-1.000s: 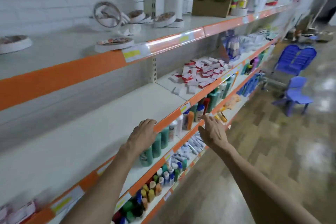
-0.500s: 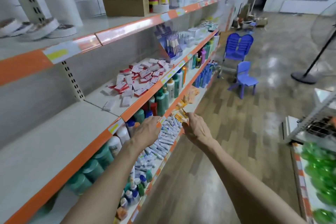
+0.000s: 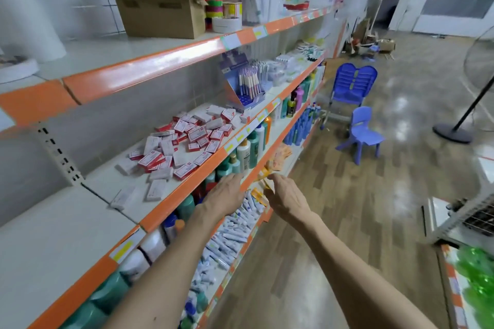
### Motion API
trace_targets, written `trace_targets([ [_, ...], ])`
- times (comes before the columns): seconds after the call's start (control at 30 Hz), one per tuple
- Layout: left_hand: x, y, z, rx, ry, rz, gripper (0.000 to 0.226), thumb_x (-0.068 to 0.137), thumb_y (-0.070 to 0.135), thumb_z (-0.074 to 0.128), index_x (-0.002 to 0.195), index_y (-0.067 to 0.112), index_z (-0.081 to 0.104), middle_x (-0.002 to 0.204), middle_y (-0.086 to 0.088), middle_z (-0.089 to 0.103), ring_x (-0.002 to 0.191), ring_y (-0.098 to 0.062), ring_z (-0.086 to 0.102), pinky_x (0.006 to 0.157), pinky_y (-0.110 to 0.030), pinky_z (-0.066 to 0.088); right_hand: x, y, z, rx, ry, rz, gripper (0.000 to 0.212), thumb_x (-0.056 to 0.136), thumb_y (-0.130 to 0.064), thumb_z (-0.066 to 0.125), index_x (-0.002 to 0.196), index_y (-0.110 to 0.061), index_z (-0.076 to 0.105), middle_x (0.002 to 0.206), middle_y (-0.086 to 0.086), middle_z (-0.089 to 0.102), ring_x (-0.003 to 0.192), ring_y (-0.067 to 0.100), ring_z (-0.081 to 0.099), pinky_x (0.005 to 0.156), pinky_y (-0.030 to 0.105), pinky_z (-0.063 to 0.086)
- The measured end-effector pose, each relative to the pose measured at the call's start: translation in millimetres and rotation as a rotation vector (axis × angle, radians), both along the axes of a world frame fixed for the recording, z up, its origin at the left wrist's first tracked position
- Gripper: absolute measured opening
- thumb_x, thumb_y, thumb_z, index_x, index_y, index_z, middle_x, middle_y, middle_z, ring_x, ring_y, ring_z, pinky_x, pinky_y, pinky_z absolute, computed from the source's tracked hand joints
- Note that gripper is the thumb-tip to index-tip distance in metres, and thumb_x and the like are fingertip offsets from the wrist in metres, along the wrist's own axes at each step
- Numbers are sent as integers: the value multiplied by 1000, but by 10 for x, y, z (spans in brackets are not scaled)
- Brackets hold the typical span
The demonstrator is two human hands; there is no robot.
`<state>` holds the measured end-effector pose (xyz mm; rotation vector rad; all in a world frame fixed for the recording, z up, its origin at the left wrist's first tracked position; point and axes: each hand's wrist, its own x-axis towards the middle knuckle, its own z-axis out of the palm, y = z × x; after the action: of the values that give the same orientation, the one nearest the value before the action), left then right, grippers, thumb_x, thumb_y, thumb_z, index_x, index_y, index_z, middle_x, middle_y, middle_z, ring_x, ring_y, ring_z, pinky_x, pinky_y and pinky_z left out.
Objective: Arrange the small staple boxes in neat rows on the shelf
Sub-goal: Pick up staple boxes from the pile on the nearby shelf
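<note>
Several small red-and-white staple boxes (image 3: 181, 144) lie in a loose, jumbled heap on the middle shelf (image 3: 112, 181), which has an orange front lip. A few white boxes (image 3: 156, 189) lie apart at the heap's near end. My left hand (image 3: 226, 195) is stretched forward with straight fingers, in front of the shelf below the heap, holding nothing. My right hand (image 3: 286, 196) is held out beside it, fingers relaxed, also empty. Both hands are below and to the right of the boxes, not touching them.
A pen display stand (image 3: 244, 83) stands just past the heap. A cardboard box (image 3: 160, 8) and tape rolls sit on the top shelf. Bottles (image 3: 248, 149) and tubes (image 3: 230, 232) fill the lower shelves. Blue plastic chairs (image 3: 358, 104) and a fan stand (image 3: 453, 132) occupy the aisle floor.
The view has moved along the aisle toward the heap of boxes, which now looks closer and larger. My left hand has left the shelf lip; both hands stay out in front, empty.
</note>
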<state>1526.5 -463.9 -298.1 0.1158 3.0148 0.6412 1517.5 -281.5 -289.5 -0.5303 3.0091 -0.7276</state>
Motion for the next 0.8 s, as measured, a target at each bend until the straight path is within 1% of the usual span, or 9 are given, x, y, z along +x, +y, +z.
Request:
trace_targets([
  [0.13,-633,0,36,17,3,13,43,96,21,51,137,10,41,136,-11,45,127,-27,42,104,-41,37,-636,36,91,45,-8,-5,34,97,-25,51,127,-8,48,124,15,58,117,34,51,90,44,46],
  [0.2,-919,-35,59,18,27,18,40,96,18,48,135,10,41,135,-11,46,124,-28,44,102,-43,39,-944,11,128,41,-3,1,36,97,-24,51,130,-10,48,126,14,58,117,33,52,92,44,45],
  [0.27,-1137,-94,50,34,34,39,39,97,16,47,135,11,41,134,-10,47,123,-27,45,103,-45,40,-1202,-47,120,49,-3,39,37,96,-22,52,130,-9,48,127,14,58,118,31,52,95,44,43],
  [0.33,-1323,-171,35,28,24,50,39,96,14,47,135,12,42,134,-9,47,125,-26,44,105,-43,38,-1426,-128,121,70,-8,66,37,96,-20,53,130,-7,48,127,15,58,117,32,52,96,45,43],
  [0.4,-1520,-259,33,14,10,74,38,96,14,48,134,11,43,134,-9,46,125,-26,44,105,-40,37,-1657,-224,125,61,-13,75,36,95,-20,55,127,-5,50,123,16,59,112,33,55,93,46,44],
  [0.53,-1868,-393,-2,4,10,135,40,96,18,49,135,8,43,134,-10,46,122,-27,45,102,-41,39,-2070,-374,98,43,-11,133,29,93,-18,57,119,-5,51,114,16,62,102,32,57,86,45,47],
  [0.6,-2045,-414,-39,2,-2,157,42,95,18,51,135,8,43,134,-10,46,124,-28,44,103,-41,38,-2322,-406,54,40,-19,162,28,93,-16,55,118,-5,51,119,15,61,106,31,57,90,45,47],
  [0.7,-2315,-433,-94,-20,-20,208,43,93,19,51,134,8,43,132,-11,48,123,-29,46,103,-43,39,-2727,-451,25,49,-19,192,34,93,-14,53,127,-7,50,126,14,59,115,30,55,94,45,47],
  [0.8,-2608,-448,-135,-12,-37,284,43,91,20,53,131,7,46,131,-10,50,122,-28,48,103,-44,39,-3179,-488,9,61,-36,237,39,96,-17,52,133,-7,48,131,15,56,120,31,52,98,44,45],
])
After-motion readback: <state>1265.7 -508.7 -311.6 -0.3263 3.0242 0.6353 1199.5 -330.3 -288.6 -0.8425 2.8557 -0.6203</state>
